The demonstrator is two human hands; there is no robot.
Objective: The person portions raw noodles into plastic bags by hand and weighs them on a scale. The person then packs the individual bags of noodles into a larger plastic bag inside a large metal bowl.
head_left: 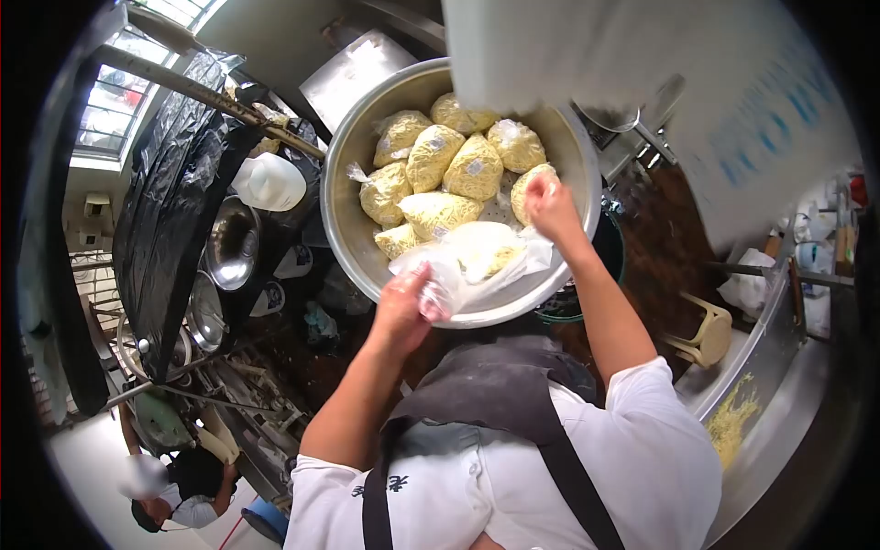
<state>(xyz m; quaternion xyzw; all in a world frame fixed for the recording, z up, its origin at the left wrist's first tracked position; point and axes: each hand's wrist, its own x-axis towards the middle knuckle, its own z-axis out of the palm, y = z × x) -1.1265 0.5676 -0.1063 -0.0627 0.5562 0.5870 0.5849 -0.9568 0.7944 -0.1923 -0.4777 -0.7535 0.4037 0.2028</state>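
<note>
A large round metal basin (335, 197) holds several clear bags (474, 168) filled with pale yellow strands, perhaps noodles or shreds. At its near edge lies a plastic bag (486, 249) with some of the same yellow food inside. My left hand (403, 302) is closed around the loose end of that plastic bag, close to the rim. My right hand (554, 209) hovers over the basin's right side with its fingers curled together, slightly blurred. Behind it sits another filled bag (521, 194). Whatever the right fingers pinch is too small to make out.
A white sheet or sack with blue lettering (770, 119) hangs across the upper right, close to the camera. Metal bowls (231, 243), a white jug (269, 181) and black plastic sheeting (174, 192) are at left. Another person (197, 486) is at lower left. A stool (704, 332) stands right.
</note>
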